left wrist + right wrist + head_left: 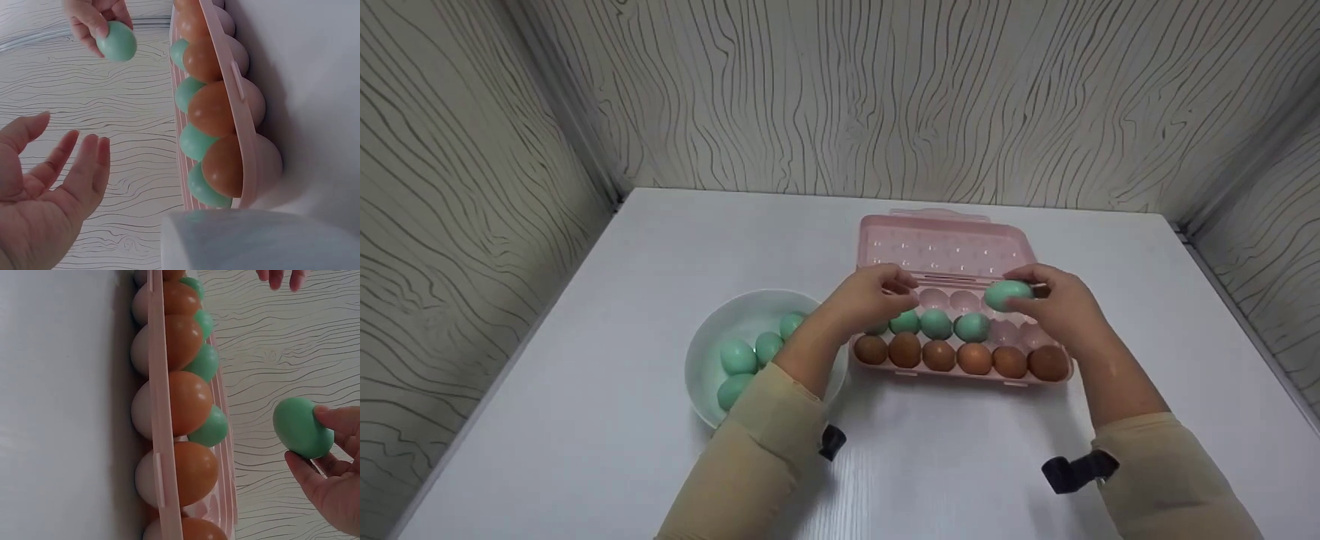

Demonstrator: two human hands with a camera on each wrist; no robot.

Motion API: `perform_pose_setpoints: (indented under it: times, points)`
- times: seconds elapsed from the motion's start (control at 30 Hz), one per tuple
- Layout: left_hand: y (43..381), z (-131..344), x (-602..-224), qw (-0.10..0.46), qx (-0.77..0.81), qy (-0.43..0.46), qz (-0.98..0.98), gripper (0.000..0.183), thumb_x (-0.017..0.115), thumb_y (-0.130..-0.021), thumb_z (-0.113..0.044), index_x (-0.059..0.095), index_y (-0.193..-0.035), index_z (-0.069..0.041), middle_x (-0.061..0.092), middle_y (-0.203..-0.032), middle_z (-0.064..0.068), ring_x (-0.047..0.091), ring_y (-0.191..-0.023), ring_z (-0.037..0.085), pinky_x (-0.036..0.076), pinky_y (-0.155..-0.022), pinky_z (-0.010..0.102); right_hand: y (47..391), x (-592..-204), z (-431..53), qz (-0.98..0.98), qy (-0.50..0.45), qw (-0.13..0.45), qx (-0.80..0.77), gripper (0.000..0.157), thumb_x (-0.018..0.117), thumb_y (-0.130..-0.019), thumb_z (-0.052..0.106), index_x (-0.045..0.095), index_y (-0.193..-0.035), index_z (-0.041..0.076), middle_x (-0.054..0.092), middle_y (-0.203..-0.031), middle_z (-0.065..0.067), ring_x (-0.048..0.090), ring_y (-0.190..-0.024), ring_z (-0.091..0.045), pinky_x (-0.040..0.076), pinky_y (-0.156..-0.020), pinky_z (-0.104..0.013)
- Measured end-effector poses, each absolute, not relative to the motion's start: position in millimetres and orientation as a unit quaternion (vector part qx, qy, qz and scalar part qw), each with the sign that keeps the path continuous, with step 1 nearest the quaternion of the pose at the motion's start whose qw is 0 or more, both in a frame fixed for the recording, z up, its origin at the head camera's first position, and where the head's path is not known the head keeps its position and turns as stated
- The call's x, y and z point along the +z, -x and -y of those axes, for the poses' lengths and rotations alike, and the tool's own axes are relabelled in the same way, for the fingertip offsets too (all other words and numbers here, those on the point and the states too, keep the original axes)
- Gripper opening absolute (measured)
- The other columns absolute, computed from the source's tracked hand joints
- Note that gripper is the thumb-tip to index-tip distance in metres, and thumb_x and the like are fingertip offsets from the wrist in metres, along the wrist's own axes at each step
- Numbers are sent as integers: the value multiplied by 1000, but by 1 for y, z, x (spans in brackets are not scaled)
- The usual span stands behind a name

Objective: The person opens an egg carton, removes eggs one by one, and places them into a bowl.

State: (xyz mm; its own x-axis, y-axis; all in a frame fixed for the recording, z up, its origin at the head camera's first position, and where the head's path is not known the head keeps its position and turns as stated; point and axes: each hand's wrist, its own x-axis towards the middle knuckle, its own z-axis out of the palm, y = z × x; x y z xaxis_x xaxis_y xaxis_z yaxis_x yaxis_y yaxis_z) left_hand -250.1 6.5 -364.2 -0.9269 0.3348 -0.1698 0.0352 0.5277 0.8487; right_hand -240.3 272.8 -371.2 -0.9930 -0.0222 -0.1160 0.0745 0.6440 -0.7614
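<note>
A pale green egg (1006,295) is pinched between the thumb and fingers of my right hand (1061,309), held above the right side of the pink egg carton (960,377). My left hand (873,300) hovers over the carton's left side; in the left wrist view its fingers are parted and hold nothing. Brown eggs (939,355) fill the front row. Behind them, green eggs (936,324) occupy the left part of the middle row, and bare cups (1003,333) show at its right. The left hand hides part of the carton's back left.
Left of the carton stands a white bowl (699,360) with several green eggs (738,356) in it, partly covered by the left forearm. The carton's lid (945,244) lies folded back. Patterned panels (840,97) border the white table (585,375) behind and at both sides.
</note>
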Motion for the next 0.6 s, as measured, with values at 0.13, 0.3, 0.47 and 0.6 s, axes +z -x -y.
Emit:
perform_pose_setpoints:
  times: [0.13,0.3,0.47,0.6]
  points:
    - [250,-9,-364,156,484,-118,-853,19,63,-85,-27,62,-105,-25,60,-103,-8,55,-99,11,46,-85,28,240,-366,-264,-898,-1,60,-437,45,65,-83,34,53,-123,16,51,-124,-9,46,-115,-30,40,-94,-46]
    - [250,-13,-364,149,491,-130,-849,19,64,-86,-25,62,-104,-24,61,-107,-5,55,-102,11,45,-87,28,237,-360,-253,-890,17,59,-453,47,67,-81,38,55,-121,16,53,-120,-6,47,-111,-26,40,-93,-44]
    - [248,-20,-362,147,494,-128,-847,18,65,-85,-26,61,-102,-28,60,-107,-8,54,-101,10,45,-87,27,235,-357,-243,-879,38,63,-472,47,67,-81,38,56,-120,15,54,-117,-6,49,-106,-23,40,-93,-39]
    - [246,-25,-361,149,496,-127,-846,20,66,-84,-27,59,-102,-32,60,-108,-9,54,-102,9,47,-86,28,232,-356,-238,-867,58,67,-491,46,67,-81,36,56,-120,14,55,-116,-5,50,-104,-22,42,-92,-37]
